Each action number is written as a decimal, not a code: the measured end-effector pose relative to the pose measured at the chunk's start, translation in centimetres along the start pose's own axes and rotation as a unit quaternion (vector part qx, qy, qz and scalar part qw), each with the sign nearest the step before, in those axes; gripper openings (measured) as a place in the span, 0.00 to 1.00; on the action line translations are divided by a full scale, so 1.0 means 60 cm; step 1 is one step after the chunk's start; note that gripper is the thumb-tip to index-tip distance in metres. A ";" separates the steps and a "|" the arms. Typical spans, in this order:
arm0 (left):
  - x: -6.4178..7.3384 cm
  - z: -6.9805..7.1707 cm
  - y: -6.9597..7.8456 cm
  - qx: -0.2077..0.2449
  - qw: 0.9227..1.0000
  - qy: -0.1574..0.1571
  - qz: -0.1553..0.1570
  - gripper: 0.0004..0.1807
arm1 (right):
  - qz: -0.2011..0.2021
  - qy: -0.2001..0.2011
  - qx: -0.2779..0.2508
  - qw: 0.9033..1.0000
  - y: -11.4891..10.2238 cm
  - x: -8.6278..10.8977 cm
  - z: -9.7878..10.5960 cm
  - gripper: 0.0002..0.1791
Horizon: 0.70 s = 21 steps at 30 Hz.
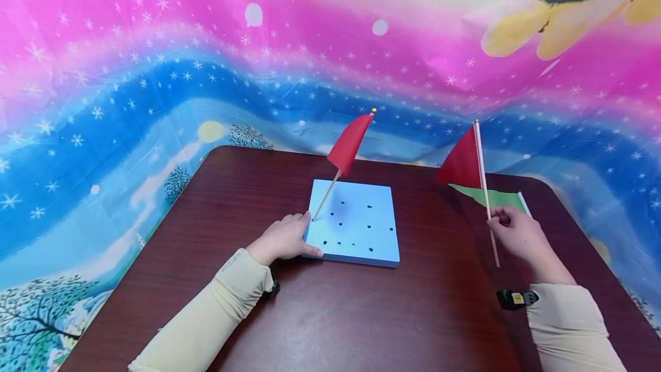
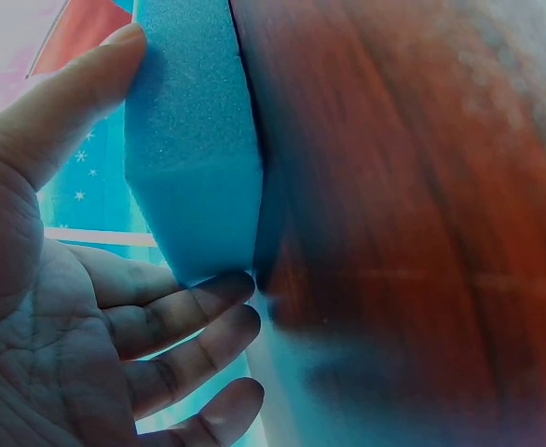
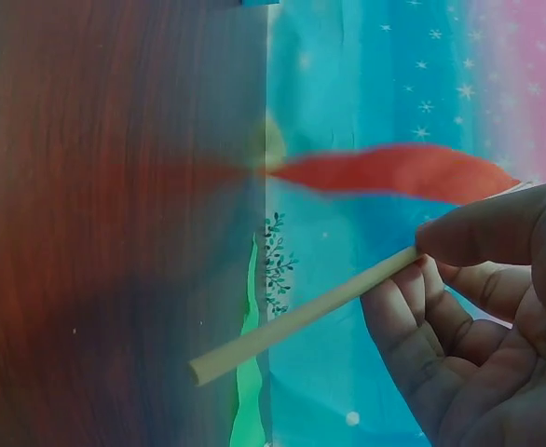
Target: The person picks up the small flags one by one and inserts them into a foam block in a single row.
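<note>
My left hand holds the near left corner of a light-blue foam board dotted with several holes. Its thumb lies along the front side and its fingers against the left side. In that board, at its left edge, a red paper flag stands in a hole, its stick leaning right. Off to the right, my right hand pinches the stick of a second red flag between thumb and fingers. The stick's bare lower end points out below the grip in the right wrist view.
A green flag lies on the dark red wooden table, behind the right hand and partly covered by it. A printed cloth with snowflakes hangs behind the table and down around its sides.
</note>
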<state>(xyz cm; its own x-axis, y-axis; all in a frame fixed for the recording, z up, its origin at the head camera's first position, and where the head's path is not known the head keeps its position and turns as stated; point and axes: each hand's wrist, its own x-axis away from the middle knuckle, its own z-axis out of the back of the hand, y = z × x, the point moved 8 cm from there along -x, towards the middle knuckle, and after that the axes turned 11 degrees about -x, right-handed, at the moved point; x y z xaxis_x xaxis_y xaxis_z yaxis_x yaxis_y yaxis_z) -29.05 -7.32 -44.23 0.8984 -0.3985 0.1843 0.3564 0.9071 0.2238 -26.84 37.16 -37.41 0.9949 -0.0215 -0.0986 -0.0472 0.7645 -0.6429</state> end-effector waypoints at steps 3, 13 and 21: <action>0.000 -0.001 -0.001 -0.001 1.000 0.000 0.001 0.58 | -0.004 -0.001 -0.018 1.000 -0.003 -0.002 0.000 0.15; -0.001 -0.002 0.000 0.009 1.000 -0.003 0.004 0.58 | 0.032 0.003 -0.099 0.995 -0.036 -0.014 -0.016 0.15; -0.001 -0.001 -0.001 0.007 1.000 -0.003 0.002 0.58 | 0.071 0.009 -0.157 0.985 -0.064 -0.015 -0.025 0.12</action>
<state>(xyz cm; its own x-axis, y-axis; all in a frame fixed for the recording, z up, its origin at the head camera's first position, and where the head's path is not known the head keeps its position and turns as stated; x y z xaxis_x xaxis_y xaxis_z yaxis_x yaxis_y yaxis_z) -29.12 -7.34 -44.32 0.8987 -0.3950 0.1905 0.3487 0.9071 0.2357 -27.69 33.30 -36.00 0.9745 0.0581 -0.2168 -0.2146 0.5242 -0.8241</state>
